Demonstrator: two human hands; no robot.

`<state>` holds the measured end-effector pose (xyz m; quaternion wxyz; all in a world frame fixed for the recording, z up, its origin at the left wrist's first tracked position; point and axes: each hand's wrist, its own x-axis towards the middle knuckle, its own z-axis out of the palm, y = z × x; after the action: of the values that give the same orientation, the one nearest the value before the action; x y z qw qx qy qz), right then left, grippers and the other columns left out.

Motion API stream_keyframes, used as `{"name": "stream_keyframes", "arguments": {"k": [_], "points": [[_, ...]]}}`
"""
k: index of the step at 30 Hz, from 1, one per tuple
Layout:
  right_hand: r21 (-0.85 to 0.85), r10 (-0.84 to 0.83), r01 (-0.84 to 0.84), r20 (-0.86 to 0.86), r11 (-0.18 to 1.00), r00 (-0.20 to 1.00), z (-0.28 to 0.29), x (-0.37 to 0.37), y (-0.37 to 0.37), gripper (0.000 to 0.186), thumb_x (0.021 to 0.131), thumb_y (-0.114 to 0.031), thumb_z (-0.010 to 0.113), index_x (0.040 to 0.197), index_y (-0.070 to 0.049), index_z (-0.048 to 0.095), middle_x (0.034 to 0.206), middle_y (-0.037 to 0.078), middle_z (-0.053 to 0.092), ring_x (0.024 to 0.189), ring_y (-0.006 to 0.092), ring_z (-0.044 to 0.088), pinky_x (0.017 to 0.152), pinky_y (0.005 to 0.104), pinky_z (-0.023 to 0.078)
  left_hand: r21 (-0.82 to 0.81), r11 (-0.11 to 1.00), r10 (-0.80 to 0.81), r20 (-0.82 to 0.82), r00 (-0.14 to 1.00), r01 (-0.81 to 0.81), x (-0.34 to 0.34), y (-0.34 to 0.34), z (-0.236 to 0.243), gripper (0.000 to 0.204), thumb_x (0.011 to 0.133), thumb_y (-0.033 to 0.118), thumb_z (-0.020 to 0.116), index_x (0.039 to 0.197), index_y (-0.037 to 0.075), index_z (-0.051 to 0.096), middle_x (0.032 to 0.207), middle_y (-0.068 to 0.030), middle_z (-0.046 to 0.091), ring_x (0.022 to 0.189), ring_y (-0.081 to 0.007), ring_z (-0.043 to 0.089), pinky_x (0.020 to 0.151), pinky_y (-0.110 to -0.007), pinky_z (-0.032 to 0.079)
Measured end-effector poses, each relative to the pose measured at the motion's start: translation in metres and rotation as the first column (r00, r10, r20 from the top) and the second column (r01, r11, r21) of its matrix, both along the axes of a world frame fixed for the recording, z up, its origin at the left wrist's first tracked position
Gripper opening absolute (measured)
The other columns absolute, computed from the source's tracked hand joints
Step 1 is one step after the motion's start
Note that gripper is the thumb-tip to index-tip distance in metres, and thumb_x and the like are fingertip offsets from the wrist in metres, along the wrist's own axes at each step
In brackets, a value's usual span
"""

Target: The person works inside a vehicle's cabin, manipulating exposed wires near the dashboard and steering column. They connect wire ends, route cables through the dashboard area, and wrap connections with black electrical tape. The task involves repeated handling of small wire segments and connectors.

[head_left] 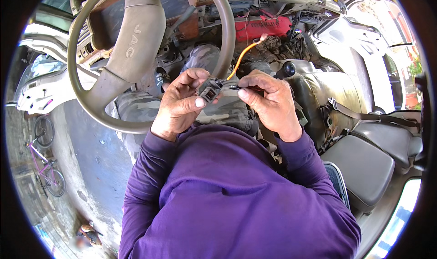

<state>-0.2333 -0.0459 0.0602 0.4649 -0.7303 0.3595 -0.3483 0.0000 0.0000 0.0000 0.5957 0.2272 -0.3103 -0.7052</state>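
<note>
A small dark electrical connector [210,90] with rectangular slots is pinched between the thumb and fingers of my left hand [183,97]. From its far side an orange-yellow wire [241,58] curves away toward the dashboard. My right hand [272,100] pinches a thin black tool [235,87], whose tip is at the connector's right side. Whether the tip is inside the connector or only against it, I cannot tell. Both hands are above my lap, just right of the steering wheel's lower rim.
The steering wheel [139,45] stands close on the left. Ahead, a red pouch [264,29] lies by loose wiring in the opened dashboard. A black-knobbed lever [288,68] rises beyond my right hand. Grey seats [364,168] are at right; outside left stands a bicycle [45,163].
</note>
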Motion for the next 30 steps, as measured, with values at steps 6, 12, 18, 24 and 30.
{"name": "stream_keyframes", "arguments": {"k": [6, 12, 18, 24, 30], "points": [[-0.113, 0.017, -0.016, 0.008, 0.993, 1.000, 0.003, 0.005, -0.002, 0.014, 0.089, -0.005, 0.072, 0.100, 0.003, 0.070, 0.085, 0.009, 0.064, 0.078, 0.0195, 0.065, 0.071, 0.0297, 0.051, -0.020, 1.000, -0.003, -0.037, 0.999, 0.003, -0.002, 0.000, 0.003, 0.058, 0.074, 0.009, 0.088, 0.124, 0.001, 0.059, 0.117, -0.0110, 0.064, 0.103, -0.0252, 0.067, 0.093, -0.039, 0.055], [-0.024, 0.019, -0.020, -0.008, 1.000, 1.000, 0.000, 0.002, -0.003, 0.014, 0.091, -0.007, 0.070, 0.100, 0.003, 0.070, 0.086, 0.010, 0.064, 0.079, 0.0206, 0.067, 0.070, 0.0309, 0.051, -0.022, 1.000, 0.002, -0.022, 1.000, -0.002, -0.002, -0.001, 0.000, 0.056, 0.073, 0.006, 0.088, 0.121, 0.002, 0.060, 0.118, -0.0089, 0.063, 0.106, -0.0231, 0.066, 0.095, -0.039, 0.055], [-0.165, -0.004, -0.007, -0.067, 0.986, 0.998, 0.004, 0.004, -0.002, 0.011, 0.087, -0.005, 0.071, 0.095, 0.002, 0.070, 0.083, 0.012, 0.066, 0.073, 0.0246, 0.067, 0.068, 0.0331, 0.052, 0.005, 0.998, 0.070, 0.023, 0.997, -0.070, -0.005, 0.000, -0.001, 0.057, 0.071, 0.003, 0.087, 0.121, 0.003, 0.059, 0.118, -0.0090, 0.063, 0.107, -0.0211, 0.063, 0.095, -0.037, 0.053], [-0.200, -0.011, -0.006, -0.083, 0.980, 0.997, 0.019, 0.010, -0.002, 0.009, 0.085, -0.005, 0.070, 0.090, 0.003, 0.069, 0.079, 0.013, 0.066, 0.070, 0.0290, 0.069, 0.065, 0.0358, 0.054, -0.002, 0.993, 0.120, 0.080, 0.989, -0.121, -0.007, -0.001, -0.002, 0.059, 0.069, 0.011, 0.088, 0.120, 0.005, 0.058, 0.116, -0.0131, 0.064, 0.101, -0.0247, 0.065, 0.091, -0.036, 0.054], [-0.162, -0.002, -0.016, -0.110, 0.987, 0.994, 0.023, 0.010, -0.006, 0.013, 0.083, -0.007, 0.070, 0.092, 0.001, 0.071, 0.083, 0.016, 0.071, 0.072, 0.0307, 0.071, 0.065, 0.0378, 0.054, -0.022, 0.992, 0.127, 0.104, 0.986, -0.126, -0.006, -0.002, -0.005, 0.057, 0.070, 0.010, 0.088, 0.119, 0.004, 0.059, 0.117, -0.0118, 0.063, 0.104, -0.0245, 0.065, 0.092, -0.037, 0.054]]}}
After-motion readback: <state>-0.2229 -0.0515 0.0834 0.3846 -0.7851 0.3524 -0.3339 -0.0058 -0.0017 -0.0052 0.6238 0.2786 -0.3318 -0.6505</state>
